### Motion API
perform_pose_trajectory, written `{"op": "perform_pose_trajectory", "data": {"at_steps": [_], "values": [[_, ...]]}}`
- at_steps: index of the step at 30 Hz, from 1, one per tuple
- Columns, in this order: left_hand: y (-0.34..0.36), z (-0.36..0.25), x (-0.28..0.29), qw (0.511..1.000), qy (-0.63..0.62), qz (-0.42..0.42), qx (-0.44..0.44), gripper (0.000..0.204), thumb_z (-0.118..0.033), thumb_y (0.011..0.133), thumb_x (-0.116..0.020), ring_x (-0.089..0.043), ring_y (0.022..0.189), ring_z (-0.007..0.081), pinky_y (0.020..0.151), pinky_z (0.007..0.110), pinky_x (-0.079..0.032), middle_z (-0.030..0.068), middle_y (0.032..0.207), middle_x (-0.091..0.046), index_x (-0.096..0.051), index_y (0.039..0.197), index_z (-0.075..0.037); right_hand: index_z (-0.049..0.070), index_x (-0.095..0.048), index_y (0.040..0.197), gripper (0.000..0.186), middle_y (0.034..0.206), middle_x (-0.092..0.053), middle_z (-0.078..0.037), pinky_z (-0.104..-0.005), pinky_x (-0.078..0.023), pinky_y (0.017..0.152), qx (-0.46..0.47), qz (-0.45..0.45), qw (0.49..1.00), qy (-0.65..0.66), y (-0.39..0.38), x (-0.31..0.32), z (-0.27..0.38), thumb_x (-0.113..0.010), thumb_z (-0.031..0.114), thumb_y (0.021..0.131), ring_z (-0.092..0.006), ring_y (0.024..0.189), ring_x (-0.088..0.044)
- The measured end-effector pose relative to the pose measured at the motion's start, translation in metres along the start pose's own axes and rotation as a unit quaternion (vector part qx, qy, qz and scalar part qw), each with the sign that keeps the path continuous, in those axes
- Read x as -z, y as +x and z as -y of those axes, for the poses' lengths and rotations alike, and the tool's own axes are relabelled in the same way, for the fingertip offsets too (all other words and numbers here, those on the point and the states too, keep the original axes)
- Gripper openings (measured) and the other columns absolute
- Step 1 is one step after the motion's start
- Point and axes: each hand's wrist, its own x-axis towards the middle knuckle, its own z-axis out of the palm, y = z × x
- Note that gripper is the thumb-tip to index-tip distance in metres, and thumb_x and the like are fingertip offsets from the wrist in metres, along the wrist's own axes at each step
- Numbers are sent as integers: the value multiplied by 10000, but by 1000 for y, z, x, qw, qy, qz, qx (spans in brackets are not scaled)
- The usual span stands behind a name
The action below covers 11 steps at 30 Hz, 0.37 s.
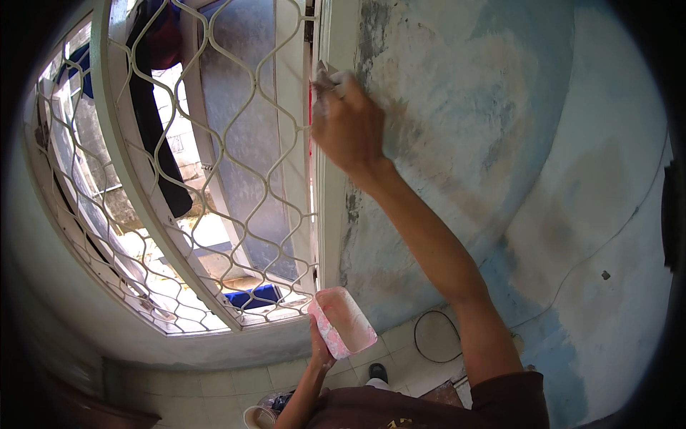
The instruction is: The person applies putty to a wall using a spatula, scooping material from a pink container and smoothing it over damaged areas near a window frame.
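My right hand (351, 130) is raised to the white window frame (330, 236), its fingers closed round a small grey-brown piece (325, 79). The hand is slightly blurred, and I cannot tell whether the piece is a rag or a tool. Lower down, my left hand (320, 349) grips the side of an open rectangular plastic tub (334, 336). The tub is pink and white, smeared on the outside, and tilted so its inside shows. Beside the frame, a patchy blue and beige wall (457, 121) lies behind my right arm.
White wavy window bars (246, 146) fill the left side, with a frosted pane (239, 143) behind them. A bucket (259, 416) stands on the tiled floor (286, 373) by my left forearm. A dark cable loop (416, 339) lies near the wall, and a thin wire (572, 275) runs along it.
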Motion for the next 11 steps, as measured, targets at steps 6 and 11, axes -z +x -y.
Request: {"op": "perform_pose_trajectory", "data": {"at_steps": [6,11], "values": [[-4,-1,-2,999,1,34,-9,834,-753,998,-284,-519,1368,282,1135,483,-456,86,1527,-476,-325,1580,-157,19,-678,1252,405,1036,-611,-152,-416,-586,663,-25,-61,995,-76,34,20,-62,-696,113,858,-314,896,-668],[-7,-6,-6,1000,21,19,-4,847,-761,990,-295,-492,1402,294,1148,483,-443,90,1554,-455,-310,1590,-163,40,-674,1309,544,1269,-604,-143,-393,-597,872,60,15,998,-14,-10,-9,-31,-787,149,789,-338,1039,-680]]}}
